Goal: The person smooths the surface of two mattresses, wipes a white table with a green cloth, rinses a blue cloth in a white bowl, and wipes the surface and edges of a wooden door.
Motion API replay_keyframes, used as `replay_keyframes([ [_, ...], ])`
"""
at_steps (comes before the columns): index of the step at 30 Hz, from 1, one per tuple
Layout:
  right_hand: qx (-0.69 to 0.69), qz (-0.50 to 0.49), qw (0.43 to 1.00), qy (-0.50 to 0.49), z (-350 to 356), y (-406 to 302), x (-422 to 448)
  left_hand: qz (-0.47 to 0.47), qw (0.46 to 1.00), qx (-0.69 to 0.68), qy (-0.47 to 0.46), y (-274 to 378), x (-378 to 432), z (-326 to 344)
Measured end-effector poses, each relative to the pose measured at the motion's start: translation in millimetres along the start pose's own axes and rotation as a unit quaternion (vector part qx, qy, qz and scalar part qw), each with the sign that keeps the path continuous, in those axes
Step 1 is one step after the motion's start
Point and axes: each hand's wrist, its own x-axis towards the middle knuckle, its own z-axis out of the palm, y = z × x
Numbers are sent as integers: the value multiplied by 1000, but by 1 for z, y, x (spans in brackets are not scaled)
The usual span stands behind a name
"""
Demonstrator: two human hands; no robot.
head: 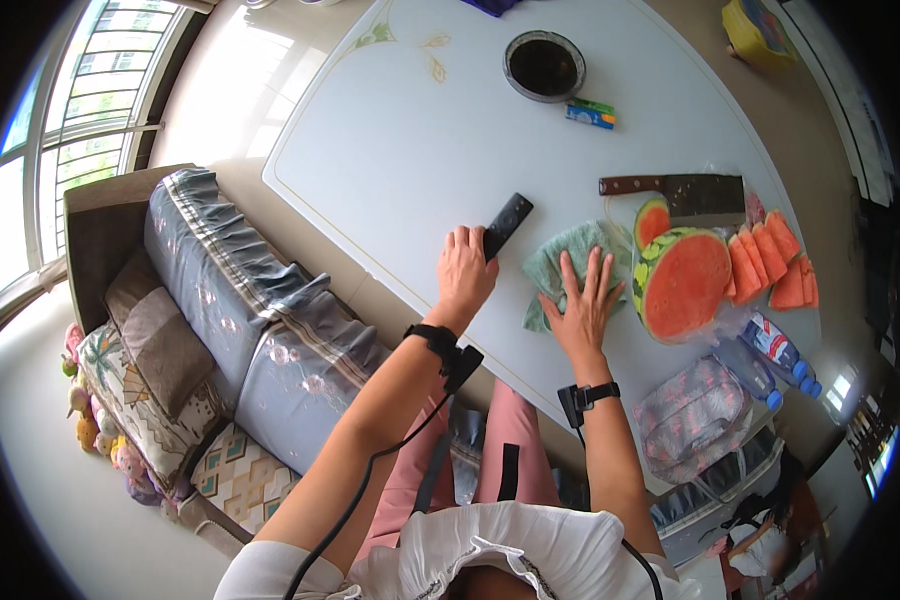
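Observation:
My left hand is at the lower end of a black remote control on the white table, its thumb and fingers around that end. To the right, my right hand lies spread, palm down, on a crumpled green cloth. Just beyond the cloth are a cut watermelon half, a small watermelon piece and several watermelon slices. Behind them lies a cleaver with a brown wooden handle pointing left.
Farther back stand a bowl of dark liquid and a small blue and green box. Two plastic bottles and a patterned bag lie at the right. A covered sofa is left; a person is at lower right.

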Motion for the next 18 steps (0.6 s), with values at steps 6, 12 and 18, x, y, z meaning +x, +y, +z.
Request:
replay_keyframes([
  [6,-1,-7,999,54,24,-2,8,-38,985,-162,-41,-28,-11,-5],
  [12,7,13,993,113,37,-35,53,-54,941,-327,-71,-88,-29,-26],
  [18,7,-11,984,180,43,-105,170,-113,929,-344,-77,-149,-21,-86],
])
